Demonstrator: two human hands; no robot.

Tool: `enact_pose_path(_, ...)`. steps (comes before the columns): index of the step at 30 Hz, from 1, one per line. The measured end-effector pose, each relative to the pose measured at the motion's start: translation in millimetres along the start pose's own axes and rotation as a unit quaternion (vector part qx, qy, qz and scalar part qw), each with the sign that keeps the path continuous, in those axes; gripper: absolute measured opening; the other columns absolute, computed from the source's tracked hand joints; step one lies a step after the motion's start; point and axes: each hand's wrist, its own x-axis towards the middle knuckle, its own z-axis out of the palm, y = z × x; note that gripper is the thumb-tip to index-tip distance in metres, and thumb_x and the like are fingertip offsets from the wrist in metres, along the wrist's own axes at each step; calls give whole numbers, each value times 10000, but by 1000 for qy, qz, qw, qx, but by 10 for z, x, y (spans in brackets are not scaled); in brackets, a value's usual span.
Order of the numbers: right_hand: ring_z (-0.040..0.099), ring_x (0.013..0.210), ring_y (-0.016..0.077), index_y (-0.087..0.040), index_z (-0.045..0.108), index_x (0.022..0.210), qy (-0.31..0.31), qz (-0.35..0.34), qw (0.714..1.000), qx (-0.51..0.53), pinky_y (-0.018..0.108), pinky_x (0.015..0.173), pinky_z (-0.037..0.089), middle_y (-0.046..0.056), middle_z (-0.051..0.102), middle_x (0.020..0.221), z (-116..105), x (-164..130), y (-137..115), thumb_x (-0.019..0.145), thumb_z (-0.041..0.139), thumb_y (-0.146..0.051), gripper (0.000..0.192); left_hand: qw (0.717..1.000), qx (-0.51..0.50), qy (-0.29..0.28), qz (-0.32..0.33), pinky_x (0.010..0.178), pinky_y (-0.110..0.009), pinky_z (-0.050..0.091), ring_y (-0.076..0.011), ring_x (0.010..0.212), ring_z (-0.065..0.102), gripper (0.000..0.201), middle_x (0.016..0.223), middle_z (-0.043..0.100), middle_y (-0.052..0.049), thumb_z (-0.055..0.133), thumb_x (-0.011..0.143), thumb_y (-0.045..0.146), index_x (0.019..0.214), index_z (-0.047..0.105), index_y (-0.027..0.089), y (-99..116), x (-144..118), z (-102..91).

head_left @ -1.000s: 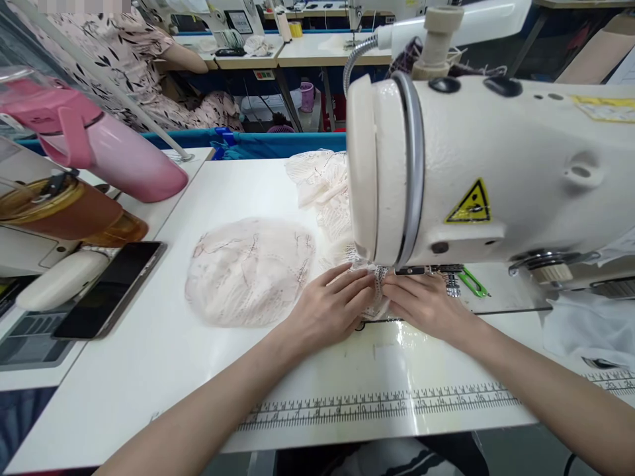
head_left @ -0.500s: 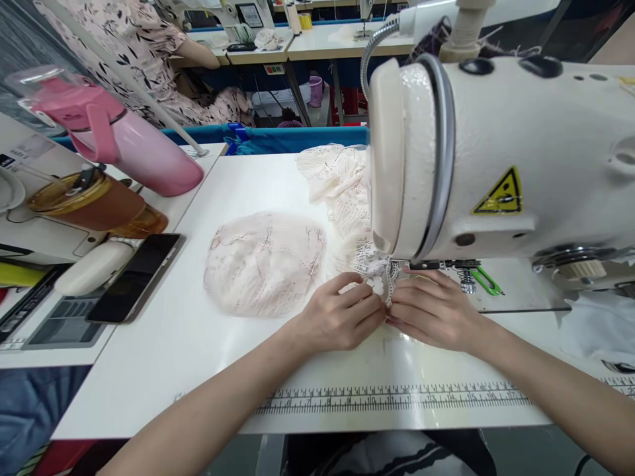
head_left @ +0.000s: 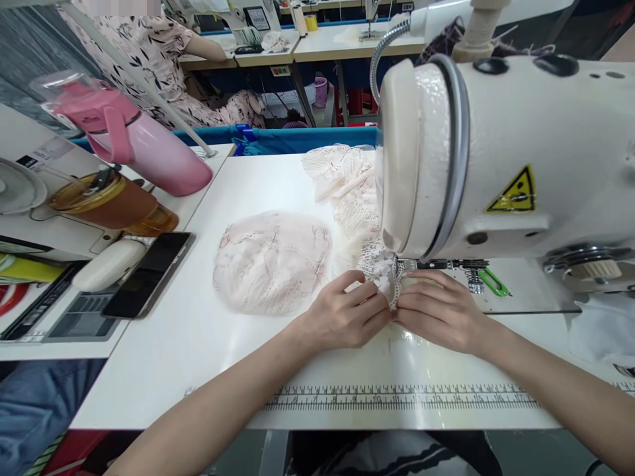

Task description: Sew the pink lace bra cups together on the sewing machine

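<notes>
In the head view, the lace strip (head_left: 384, 277) is pinched between the fingers of the left hand (head_left: 347, 316) and right hand (head_left: 439, 311) beneath the sewing machine (head_left: 496, 152), at the desk's (head_left: 198, 344) middle, fed slightly further back than before.

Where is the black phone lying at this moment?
In the head view, the black phone lies flat at the left, on the side table beside the sewing table, just below the amber bottle and the pink bottle.

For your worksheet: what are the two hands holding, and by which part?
Both the left hand and right hand pinch the lace trim at its near edge.
</notes>
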Motion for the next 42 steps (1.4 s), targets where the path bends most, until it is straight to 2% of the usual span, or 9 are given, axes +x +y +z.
enact_pose_path(3,620,899,120,-218,642,872,4,-8,1000,10,387,1011,474,-22,693,897,0,-3,3,871,559,-84,157,999,-25,-18,8,753,-296,498,-117,697,574,238,699,625,26,542,872,99,652,540,189,-1,9,8)
enact_pose_path(6,623,930,133,-217,651,899,-8,-15,1000,14,354,944,508,-11,703,910,1,-7,10,887,536,-92,171,994,-82,-75,-20,948,-344,502,-182,996,627,128,949,693,-50,499,898,163,837,613,160,-13,12,28)
enact_pose_path(9,626,947,140,-196,653,933,-22,-17,999,16,321,872,527,9,709,919,5,-1,12,896,524,-95,169,981,-127,-132,-65,1011,-392,485,-244,1210,546,327,1231,623,-137,439,894,228,1156,569,82,-28,-12,61)
enact_pose_path(12,633,933,139,-174,651,927,-18,-20,1000,14,301,835,529,14,714,915,10,20,7,888,538,-91,146,975,-131,-157,-85,992,-407,498,-276,1256,513,492,1309,572,-174,433,876,274,1301,478,32,-42,-46,91)
enact_pose_path(19,639,850,120,-178,648,872,-4,-15,1000,-4,264,731,522,-6,717,855,48,54,-22,893,534,-105,137,978,-121,-147,-89,991,-392,492,-267,1205,563,452,1249,623,-155,412,894,293,1250,550,51,-95,-58,101)
enact_pose_path(29,626,800,108,-184,628,843,14,-23,999,-18,253,715,512,-17,705,812,67,54,-22,900,504,-88,166,978,-111,-154,-84,992,-401,485,-259,1163,592,450,1222,643,-141,412,892,289,1239,565,47,-120,-15,81)
enact_pose_path(33,624,823,119,-187,618,865,-5,-13,1000,-28,261,721,515,-15,693,803,64,26,-11,891,490,-65,178,980,-100,-148,-92,1004,-412,469,-263,1155,592,438,1227,641,-137,420,898,301,1223,579,54,-90,-2,88)
enact_pose_path(37,617,896,134,-177,607,929,-33,4,999,-43,286,802,526,-9,687,846,79,-29,-11,878,502,-60,166,978,-96,-149,-107,994,-429,467,-264,1145,592,434,1226,644,-120,430,888,296,1239,572,82,-57,4,105)
enact_pose_path(42,603,841,129,-182,603,889,-42,18,997,-60,288,803,519,-22,668,813,69,-55,12,863,513,-54,159,979,-83,-147,-116,1008,-431,448,-267,1125,594,436,1215,649,-121,438,886,310,1223,580,73,-19,22,124)
